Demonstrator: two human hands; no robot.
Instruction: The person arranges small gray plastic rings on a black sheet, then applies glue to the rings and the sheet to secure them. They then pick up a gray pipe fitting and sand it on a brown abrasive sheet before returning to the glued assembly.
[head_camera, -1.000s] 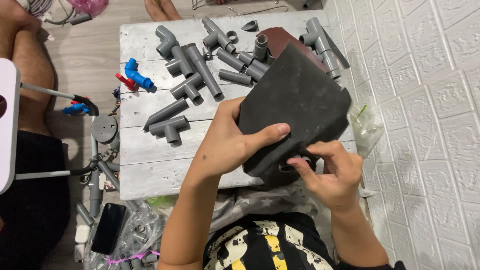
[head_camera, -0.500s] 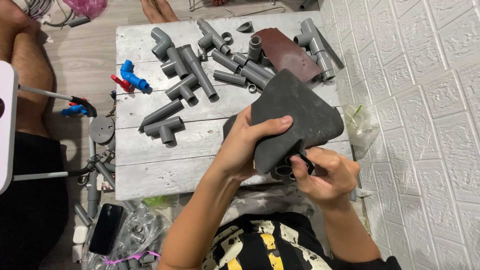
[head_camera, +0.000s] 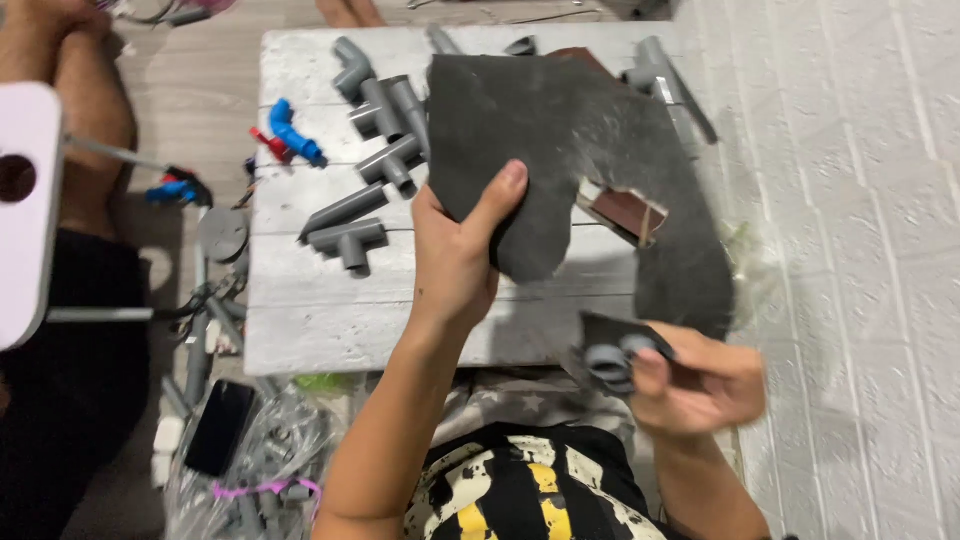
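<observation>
Item 1: sandpaper sheet (head_camera: 580, 150). Dark grey, matte, gritty face; large and limp, edges irregular, with a rectangular hole torn near its middle through which a brown surface shows. Held up above the desk (head_camera: 300, 330), covering the upper centre of it. The left hand (head_camera: 455, 260) grips its lower left edge, thumb on the front, fingers behind: grip clamped on the sheet.

Item 2: pipe fitting (head_camera: 612, 362). Short grey plastic ring, smooth, round-mouthed, somewhat blurred. Held at 5 o'clock from the sheet's centre, just below the sheet's lower right corner. The right hand (head_camera: 700, 385) closes its fingers round it together with a small dark strip (head_camera: 615, 330) of the same abrasive: grip clamped on the fitting.

Item 3: desk. Whitewashed planks, rough and worn, grooves between boards.

Item 4: grey pipe fittings (head_camera: 345, 235). Smooth plastic tees, elbows and straight lengths, scattered loose on the desk at 9 to 11 o'clock from the sheet; more at 1 o'clock by the wall.

Item 5: blue elbow (head_camera: 295, 135) and red piece (head_camera: 270, 145), plastic, lying side by side, at the desk's left edge.

Item 6: phone (head_camera: 220, 425), black, glossy, on the floor at 7 o'clock among clear plastic bags.

Item 7: wall (head_camera: 850, 150), white embossed brick pattern, right of the desk.
</observation>
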